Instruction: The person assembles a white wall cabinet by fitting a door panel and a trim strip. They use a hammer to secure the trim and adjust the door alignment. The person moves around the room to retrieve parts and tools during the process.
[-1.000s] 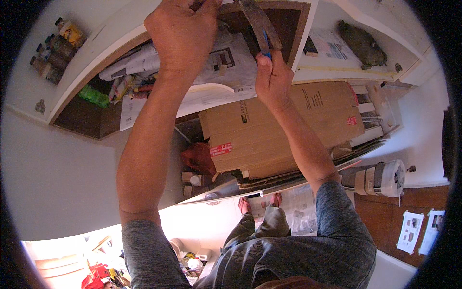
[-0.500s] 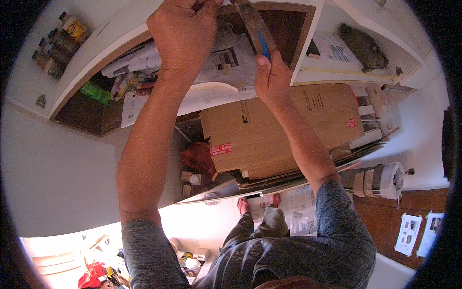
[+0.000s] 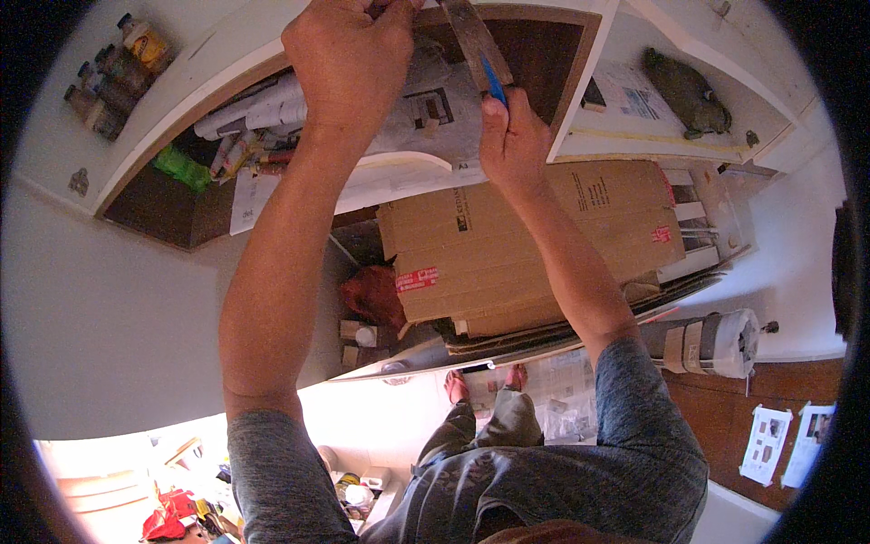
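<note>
The left hand [image 3: 349,59] is raised high with its fingers [image 3: 385,36] curled tight into a fist at the top edge of the view, gripping something there that is too hidden to name. The right hand [image 3: 512,136] is closed around the blue handle [image 3: 492,83] of a flat-bladed scraper [image 3: 471,41], thumb pressed along the handle, the rusty blade angled up toward the upper frame of the brown cupboard opening [image 3: 544,54]. Compared with the picture a second ago, both hands sit in nearly the same place; the left fist has edged slightly further up and the scraper blade has tilted a little, while the right hand keeps its grip on the handle. Both forearms stretch upward from the grey sleeves [image 3: 634,399] at the bottom, the left arm almost straight, the right arm bent slightly inward at the wrist. Just below the hands lies a crumpled bundle of newspaper [image 3: 435,109] on a white shelf [image 3: 399,177], and beneath that stands a large cardboard box [image 3: 535,245] with red labels. To the left of the hands, rolled papers [image 3: 254,113] and a green packet [image 3: 181,168] lie in the opening, and small bottles [image 3: 118,63] stand well apart at the upper left.
</note>
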`<state>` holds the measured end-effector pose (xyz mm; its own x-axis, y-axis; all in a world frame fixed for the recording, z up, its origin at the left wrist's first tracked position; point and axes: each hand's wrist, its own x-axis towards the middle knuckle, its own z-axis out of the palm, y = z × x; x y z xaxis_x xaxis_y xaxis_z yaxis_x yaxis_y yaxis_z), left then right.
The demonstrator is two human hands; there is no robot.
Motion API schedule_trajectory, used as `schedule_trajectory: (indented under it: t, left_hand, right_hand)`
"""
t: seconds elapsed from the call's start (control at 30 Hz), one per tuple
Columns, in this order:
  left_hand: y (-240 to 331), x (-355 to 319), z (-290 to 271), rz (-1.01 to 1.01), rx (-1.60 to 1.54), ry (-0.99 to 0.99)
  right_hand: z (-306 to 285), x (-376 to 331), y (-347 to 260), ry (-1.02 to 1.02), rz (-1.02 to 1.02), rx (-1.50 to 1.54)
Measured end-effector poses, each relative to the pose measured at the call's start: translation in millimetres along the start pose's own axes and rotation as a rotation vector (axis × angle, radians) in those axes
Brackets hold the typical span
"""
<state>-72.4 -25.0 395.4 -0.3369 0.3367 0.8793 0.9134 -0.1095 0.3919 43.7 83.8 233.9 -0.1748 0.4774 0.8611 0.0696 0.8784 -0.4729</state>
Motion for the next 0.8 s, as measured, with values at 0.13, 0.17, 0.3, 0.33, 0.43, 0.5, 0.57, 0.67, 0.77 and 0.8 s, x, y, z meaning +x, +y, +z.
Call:
schedule_trajectory:
  t: [0.13, 0.17, 0.3, 0.33, 0.43, 0.5, 0.57, 0.67, 0.77, 0.8]
  left_hand:
    - [-4.6, 0.8, -2.8, 0.077, 0.035, 0.008]
    - [-5.8, 0.9, -2.3, 0.060, 0.013, 0.009]
    - [-3.9, 1.0, -3.0, 0.015, -0.013, 0.007]
    - [-2.8, 1.0, -4.2, 0.010, -0.002, 0.006]
    - [-7.0, 0.9, -8.4, 0.065, 0.057, 0.023]
    - [-6.1, 0.1, -9.7, 0.029, 0.045, 0.026]
    - [-7.4, -0.6, -9.7, 0.019, 0.017, 0.031]
    - [-10.0, -1.6, -9.9, 0.031, -0.017, 0.032]
    - [-11.7, 0.5, -14.1, 0.018, 0.010, 0.024]
    - [-10.1, 0.5, -16.0, 0.006, 0.012, 0.023]
  right_hand:
    - [-1.1, 1.6, -7.3, 0.006, -0.015, 0.038]
    - [-1.2, 1.4, -7.9, 0.008, -0.023, 0.045]
    - [2.0, 2.6, -2.2, -0.013, 0.002, 0.040]
    - [1.1, 3.4, -5.0, -0.008, -0.001, 0.041]
    - [2.2, 5.5, -7.1, -0.007, -0.010, 0.032]
    - [1.8, 6.1, -8.9, -0.007, -0.021, 0.021]
    - [1.0, 5.7, -10.6, -0.003, -0.036, 0.011]
    - [3.8, 1.9, -5.8, -0.013, -0.038, 0.009]
    - [7.0, 4.4, -7.1, -0.019, -0.039, -0.011]
    - [7.4, 4.4, -8.5, -0.021, -0.047, -0.004]
